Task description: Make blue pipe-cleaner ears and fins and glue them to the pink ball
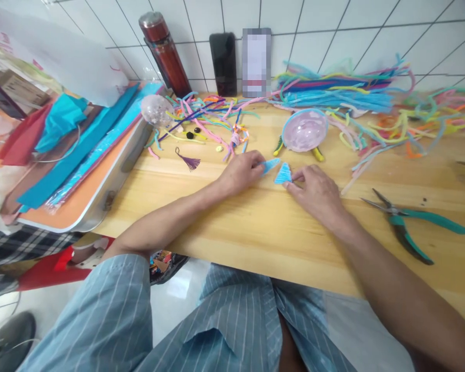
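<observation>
My left hand [245,169] pinches a light-blue, pointed piece [271,164] just above the wooden table. Close to its right, my right hand [314,187] grips a blue triangle [283,174] by its lower right edge. The triangle looks ribbed, like rows of pipe cleaner; the two blue pieces nearly meet, apart by a small gap. Behind them stands a clear, pinkish dome [305,132] with a blue rim and yellow-and-dark legs.
Green-handled pliers [405,217] lie spread at right. Pipe cleaners [341,93] heap along the tiled wall. A red thermos [165,54], a black phone [223,64] and a lit phone [256,62] stand behind. A purple tassel [188,160] lies left; an orange-topped table [96,199] adjoins.
</observation>
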`<state>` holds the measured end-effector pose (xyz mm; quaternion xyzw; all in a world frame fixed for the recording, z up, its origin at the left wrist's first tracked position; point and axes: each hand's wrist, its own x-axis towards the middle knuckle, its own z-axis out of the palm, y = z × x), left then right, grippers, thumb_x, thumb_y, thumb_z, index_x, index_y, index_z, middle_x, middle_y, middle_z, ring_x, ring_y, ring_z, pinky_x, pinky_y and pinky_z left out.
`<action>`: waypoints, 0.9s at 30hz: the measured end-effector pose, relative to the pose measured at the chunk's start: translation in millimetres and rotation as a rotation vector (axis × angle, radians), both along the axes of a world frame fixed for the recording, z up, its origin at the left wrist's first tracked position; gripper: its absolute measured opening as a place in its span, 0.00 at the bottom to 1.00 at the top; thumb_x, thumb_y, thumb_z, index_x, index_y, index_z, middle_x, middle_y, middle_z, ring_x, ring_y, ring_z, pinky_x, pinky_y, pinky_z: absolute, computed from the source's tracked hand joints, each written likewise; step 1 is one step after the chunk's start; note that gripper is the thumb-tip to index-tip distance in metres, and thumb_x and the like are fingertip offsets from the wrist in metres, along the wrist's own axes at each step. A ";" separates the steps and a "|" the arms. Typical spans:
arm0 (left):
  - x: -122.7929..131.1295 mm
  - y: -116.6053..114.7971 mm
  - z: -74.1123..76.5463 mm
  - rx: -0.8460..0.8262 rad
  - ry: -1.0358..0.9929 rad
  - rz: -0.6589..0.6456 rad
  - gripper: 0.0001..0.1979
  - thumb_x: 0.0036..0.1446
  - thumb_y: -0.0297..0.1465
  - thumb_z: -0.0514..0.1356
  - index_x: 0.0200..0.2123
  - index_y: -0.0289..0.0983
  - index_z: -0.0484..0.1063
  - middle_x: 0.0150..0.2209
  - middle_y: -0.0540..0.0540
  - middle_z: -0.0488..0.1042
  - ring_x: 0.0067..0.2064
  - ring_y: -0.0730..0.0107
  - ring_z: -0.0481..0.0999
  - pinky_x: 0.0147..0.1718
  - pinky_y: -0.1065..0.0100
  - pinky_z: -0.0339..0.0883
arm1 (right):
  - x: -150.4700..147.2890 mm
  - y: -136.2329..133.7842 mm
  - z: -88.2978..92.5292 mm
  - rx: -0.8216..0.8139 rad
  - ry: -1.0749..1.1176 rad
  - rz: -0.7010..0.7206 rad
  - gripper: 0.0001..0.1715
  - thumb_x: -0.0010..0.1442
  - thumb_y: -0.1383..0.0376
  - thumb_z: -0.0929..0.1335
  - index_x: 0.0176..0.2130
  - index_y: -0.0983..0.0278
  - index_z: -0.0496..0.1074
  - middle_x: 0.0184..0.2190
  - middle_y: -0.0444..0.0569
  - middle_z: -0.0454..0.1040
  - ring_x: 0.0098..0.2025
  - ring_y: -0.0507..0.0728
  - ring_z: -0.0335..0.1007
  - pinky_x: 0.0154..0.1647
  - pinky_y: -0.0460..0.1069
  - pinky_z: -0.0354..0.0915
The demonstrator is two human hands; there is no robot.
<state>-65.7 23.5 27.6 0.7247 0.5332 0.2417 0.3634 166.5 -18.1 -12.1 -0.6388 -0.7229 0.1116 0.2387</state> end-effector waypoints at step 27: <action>17.5 -12.1 -12.4 -0.630 -0.851 0.098 0.06 0.68 0.23 0.63 0.40 0.37 0.69 0.34 0.51 0.79 0.37 0.75 0.82 0.49 0.64 0.79 | 18.2 3.7 9.7 -0.152 0.640 -0.010 0.13 0.57 0.54 0.76 0.38 0.56 0.75 0.29 0.44 0.78 0.30 0.57 0.74 0.33 0.53 0.72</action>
